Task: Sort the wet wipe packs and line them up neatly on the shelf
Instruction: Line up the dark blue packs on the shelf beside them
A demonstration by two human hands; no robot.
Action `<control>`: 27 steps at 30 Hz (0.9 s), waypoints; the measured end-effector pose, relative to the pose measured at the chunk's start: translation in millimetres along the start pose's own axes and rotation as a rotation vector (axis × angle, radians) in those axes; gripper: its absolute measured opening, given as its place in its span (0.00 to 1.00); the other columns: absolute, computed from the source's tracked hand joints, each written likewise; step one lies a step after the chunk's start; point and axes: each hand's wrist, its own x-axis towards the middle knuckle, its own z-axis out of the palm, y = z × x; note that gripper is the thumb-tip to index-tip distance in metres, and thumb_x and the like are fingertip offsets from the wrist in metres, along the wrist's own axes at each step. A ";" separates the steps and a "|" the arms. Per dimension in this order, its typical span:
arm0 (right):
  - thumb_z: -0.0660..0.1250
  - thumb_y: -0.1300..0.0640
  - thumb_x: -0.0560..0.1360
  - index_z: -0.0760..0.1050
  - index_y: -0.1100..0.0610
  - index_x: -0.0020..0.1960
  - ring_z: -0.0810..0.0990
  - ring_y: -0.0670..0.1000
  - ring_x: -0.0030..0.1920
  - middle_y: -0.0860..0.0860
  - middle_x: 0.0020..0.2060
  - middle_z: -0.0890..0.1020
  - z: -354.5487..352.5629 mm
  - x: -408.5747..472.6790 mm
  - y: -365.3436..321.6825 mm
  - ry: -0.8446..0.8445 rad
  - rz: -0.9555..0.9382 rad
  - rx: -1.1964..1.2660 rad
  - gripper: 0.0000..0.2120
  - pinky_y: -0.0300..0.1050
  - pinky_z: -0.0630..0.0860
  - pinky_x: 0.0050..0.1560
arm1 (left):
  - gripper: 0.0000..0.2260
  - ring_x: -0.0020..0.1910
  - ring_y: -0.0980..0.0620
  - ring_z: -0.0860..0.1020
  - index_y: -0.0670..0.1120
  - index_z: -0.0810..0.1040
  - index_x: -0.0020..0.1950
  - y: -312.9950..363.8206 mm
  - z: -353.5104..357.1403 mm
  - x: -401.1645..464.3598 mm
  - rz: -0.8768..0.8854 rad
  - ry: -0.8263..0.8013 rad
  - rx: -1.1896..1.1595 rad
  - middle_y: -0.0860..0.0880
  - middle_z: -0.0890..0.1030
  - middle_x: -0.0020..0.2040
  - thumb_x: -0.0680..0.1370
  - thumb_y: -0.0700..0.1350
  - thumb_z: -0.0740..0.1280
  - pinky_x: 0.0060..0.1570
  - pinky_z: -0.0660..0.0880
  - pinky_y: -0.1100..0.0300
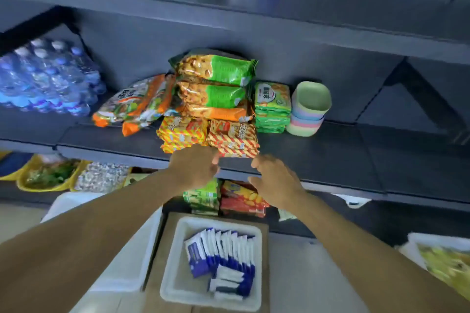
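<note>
Bare and holding nothing, our left hand [195, 165] curls loosely and our right hand [273, 178] hangs relaxed at the shelf [318, 150] edge, just below the striped snack packs [232, 138]. The wipes [223, 254] sit in a white tray [175, 262] at six o'clock. Reaching forward, we judge, could knock those snack stacks askew.
</note>
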 end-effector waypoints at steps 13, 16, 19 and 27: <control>0.61 0.54 0.79 0.69 0.58 0.62 0.75 0.55 0.58 0.54 0.58 0.75 233.3 -20.8 70.4 -0.371 0.133 0.110 0.14 0.46 0.73 0.52 | 0.13 0.57 0.47 0.76 0.52 0.70 0.63 -69.9 233.6 -11.2 -0.187 -0.346 0.065 0.49 0.76 0.60 0.78 0.45 0.62 0.50 0.73 0.55; 0.59 0.57 0.79 0.70 0.59 0.60 0.76 0.55 0.54 0.56 0.57 0.76 282.3 -18.9 78.0 -0.407 0.183 0.131 0.12 0.46 0.74 0.51 | 0.16 0.60 0.47 0.75 0.49 0.68 0.66 -87.5 278.7 5.4 -0.107 -0.385 0.101 0.48 0.75 0.62 0.78 0.43 0.63 0.51 0.74 0.55; 0.60 0.56 0.79 0.71 0.59 0.60 0.76 0.54 0.53 0.55 0.55 0.76 326.4 -13.2 79.8 -0.402 0.227 0.154 0.11 0.43 0.71 0.47 | 0.18 0.60 0.48 0.74 0.48 0.68 0.66 -103.4 325.1 26.5 -0.008 -0.393 0.151 0.48 0.75 0.61 0.77 0.43 0.65 0.50 0.73 0.56; 0.61 0.57 0.78 0.72 0.58 0.58 0.71 0.48 0.46 0.54 0.52 0.77 424.2 -1.4 74.0 -0.308 0.310 0.234 0.09 0.39 0.66 0.43 | 0.20 0.63 0.49 0.68 0.49 0.72 0.62 -130.9 433.9 78.1 0.349 -0.304 0.291 0.50 0.74 0.60 0.72 0.37 0.68 0.56 0.67 0.55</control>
